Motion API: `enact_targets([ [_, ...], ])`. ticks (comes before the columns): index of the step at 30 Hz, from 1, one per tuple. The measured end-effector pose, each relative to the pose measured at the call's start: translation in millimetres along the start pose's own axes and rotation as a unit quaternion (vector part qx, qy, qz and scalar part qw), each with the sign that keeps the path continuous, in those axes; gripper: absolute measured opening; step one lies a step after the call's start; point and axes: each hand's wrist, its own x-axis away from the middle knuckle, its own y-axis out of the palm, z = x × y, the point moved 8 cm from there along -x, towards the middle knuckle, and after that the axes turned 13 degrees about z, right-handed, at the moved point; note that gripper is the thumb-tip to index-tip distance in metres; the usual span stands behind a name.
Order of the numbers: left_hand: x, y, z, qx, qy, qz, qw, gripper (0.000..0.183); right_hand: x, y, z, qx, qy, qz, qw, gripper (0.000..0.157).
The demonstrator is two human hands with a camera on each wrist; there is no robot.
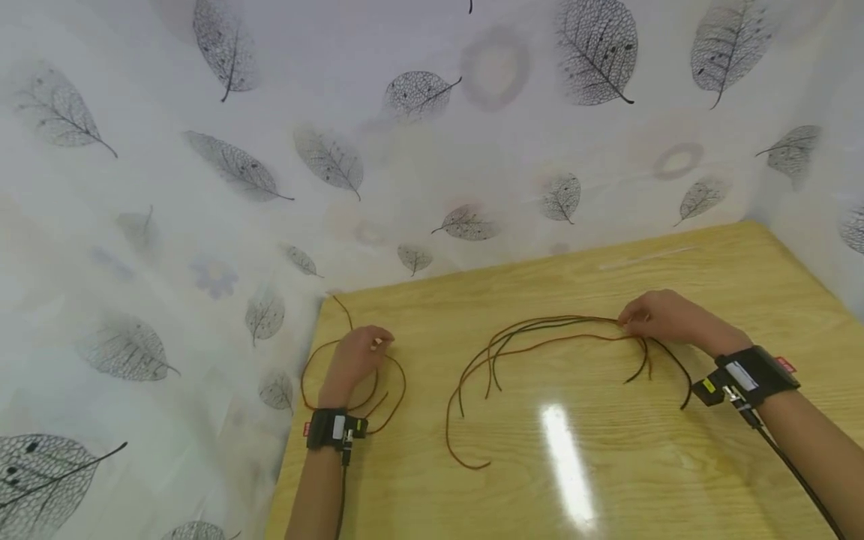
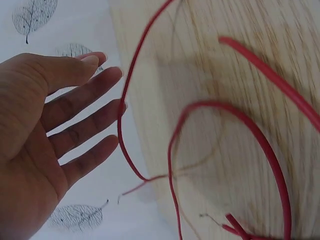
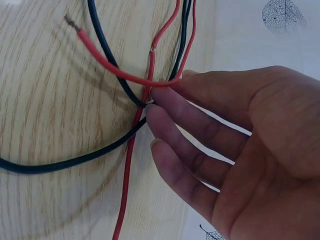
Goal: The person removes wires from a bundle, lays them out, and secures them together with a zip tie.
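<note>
At the table's left, my left hand (image 1: 354,356) hovers over a loosely coiled red wire (image 1: 403,379). Its fingers bend gently, with nothing between thumb and fingertips in the left wrist view; the looping wire (image 2: 277,170) passes close to them. On the right, my right hand (image 1: 682,319) pinches a bunch of red and black wires between thumb and fingers. A red wire (image 3: 107,65) with a frayed bare end curves across a black wire (image 3: 60,162) at the fingertips. From the pinch, several strands arc left over the table, and short black ends hang to the right.
Light wood-grain tabletop (image 1: 526,495) lies under both hands, with a bright glare streak in front. Pale leaf-printed covering (image 1: 466,165) rises behind and at the left. Black wrist straps (image 1: 759,375) carry cameras, and a thin cable (image 1: 796,469) trails along the right forearm.
</note>
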Motion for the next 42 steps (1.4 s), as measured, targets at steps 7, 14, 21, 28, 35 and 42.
enact_targets([
  [7,6.9,-7.3,-23.7,-0.024,-0.017,0.014,0.9995,0.017,-3.6,-15.7,2.7,0.002,0.001,0.062,0.998,0.014],
  [14,12.5,-7.2,-27.8,-0.018,0.010,0.001,0.9998,0.031,-17.7,-12.6,-17.6,-0.017,-0.019,0.068,0.997,0.018],
  [21,9.7,-13.6,-17.2,-0.044,0.080,0.032,0.9953,0.012,-59.4,6.1,-66.3,-0.012,-0.076,0.074,0.994,0.015],
  [28,-6.9,-16.9,8.8,-0.035,0.115,0.047,0.9917,0.014,-99.3,48.6,-157.0,0.004,-0.159,0.057,0.986,0.013],
  [35,-17.1,-24.0,31.4,-0.030,0.134,0.048,0.9893,0.015,-128.2,103.5,-248.5,-0.010,-0.192,-0.008,0.981,0.035],
  [42,-17.4,-30.6,36.0,0.039,0.125,0.055,0.9899,0.014,-139.1,127.8,-284.6,-0.097,-0.176,-0.038,0.979,0.036],
])
